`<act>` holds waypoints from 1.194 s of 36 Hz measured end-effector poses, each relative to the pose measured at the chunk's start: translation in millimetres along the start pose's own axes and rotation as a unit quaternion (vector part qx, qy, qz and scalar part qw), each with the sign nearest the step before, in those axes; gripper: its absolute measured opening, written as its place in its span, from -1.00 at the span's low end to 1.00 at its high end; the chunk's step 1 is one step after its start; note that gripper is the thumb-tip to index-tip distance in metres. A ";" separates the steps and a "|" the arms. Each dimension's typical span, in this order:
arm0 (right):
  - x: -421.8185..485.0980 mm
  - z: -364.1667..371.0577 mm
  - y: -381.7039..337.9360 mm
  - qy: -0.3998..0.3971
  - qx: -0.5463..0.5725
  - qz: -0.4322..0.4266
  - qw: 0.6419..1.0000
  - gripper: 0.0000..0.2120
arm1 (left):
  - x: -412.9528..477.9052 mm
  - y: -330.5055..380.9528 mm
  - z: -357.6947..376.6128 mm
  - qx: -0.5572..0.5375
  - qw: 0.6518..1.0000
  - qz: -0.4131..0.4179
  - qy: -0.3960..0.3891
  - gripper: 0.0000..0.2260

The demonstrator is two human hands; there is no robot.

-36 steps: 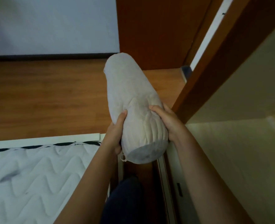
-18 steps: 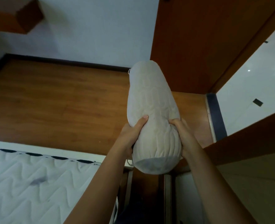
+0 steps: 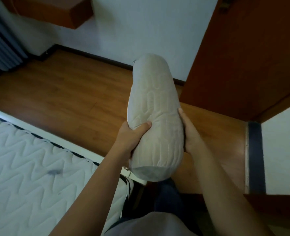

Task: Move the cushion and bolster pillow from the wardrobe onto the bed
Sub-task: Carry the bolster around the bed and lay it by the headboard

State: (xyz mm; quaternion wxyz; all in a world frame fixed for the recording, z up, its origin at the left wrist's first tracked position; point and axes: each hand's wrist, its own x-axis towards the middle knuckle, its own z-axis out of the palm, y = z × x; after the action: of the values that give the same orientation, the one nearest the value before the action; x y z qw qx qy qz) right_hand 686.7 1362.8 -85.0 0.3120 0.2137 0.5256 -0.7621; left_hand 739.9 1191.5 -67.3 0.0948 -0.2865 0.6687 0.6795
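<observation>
A long beige quilted bolster pillow is held in the air over the wooden floor, its far end pointing away from me. My left hand grips its near end from the left, thumb on top. On the opposite side, my right hand presses against the same end. The bed's white quilted mattress lies at lower left, its corner just left of the pillow's near end. No cushion is in view, and the wardrobe is out of view.
A brown wooden door stands open at right, with a dark threshold strip and pale tiles beyond. A wooden wall shelf hangs at upper left above a dark curtain. Wooden floor stretches between bed and wall.
My view has swung left, away from the wardrobe; its pale interior has left the frame. More of the mattress and room now shows. Both hands keep the same hold on the bolster.
</observation>
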 end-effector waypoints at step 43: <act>290.6 151.6 -167.3 -0.183 -0.298 0.072 0.934 -0.19 | 227.1 93.1 -53.8 -0.184 0.965 -0.103 0.157 -0.54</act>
State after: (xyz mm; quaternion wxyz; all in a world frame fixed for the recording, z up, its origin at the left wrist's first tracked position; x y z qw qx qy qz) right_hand 362.4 1190.5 -109.3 0.5059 0.0052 0.6455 -0.5722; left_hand 520.7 1073.8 -101.9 0.0034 -0.4692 0.5054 0.7241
